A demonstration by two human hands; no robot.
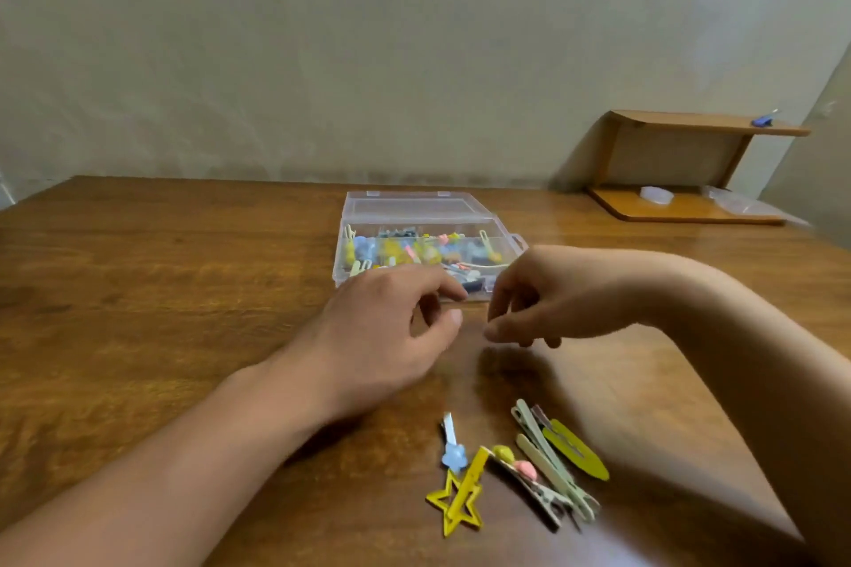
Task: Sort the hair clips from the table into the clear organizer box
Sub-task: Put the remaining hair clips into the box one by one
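A: Where are the hands?

B: Both hover in the middle of the frame, just below the clear organizer box (pixel 428 239). The left hand (pixel 391 331) comes in from the lower left, the right hand (pixel 548 295) from the right edge.

A: Is either holding something?

B: Nothing I can see. The left hand has its fingers loosely curled, the thumb and forefinger tips a little apart, with its knuckles overlapping the box's near edge. The picture is blurred there, so I cannot tell whether it touches the box.

A: And the right?

B: Its fingers hang down, loosely bent, tips pointing at the table (pixel 161 290) and casting a shadow below them. No clip shows between them. The two hands sit close together with a small gap.

A: What about the box?

B: It sits at the centre of the frame, slightly above the hands, with its lid (pixel 410 205) lying open behind it. Inside is a jumble of small coloured clips; the blur hides which compartment is which.

A: Any clips outside it?

B: Yes, a small pile at the lower centre-right. A yellow star clip (pixel 453 504) lies lowest, a blue flower clip (pixel 453 449) just above it, then a bundle of pale green clips (pixel 550 458) and a flat yellow oval clip (pixel 575 451) beside them. Neither hand touches the pile.

A: Anything else?

B: A wooden shelf (pixel 700 124) stands at the upper right.
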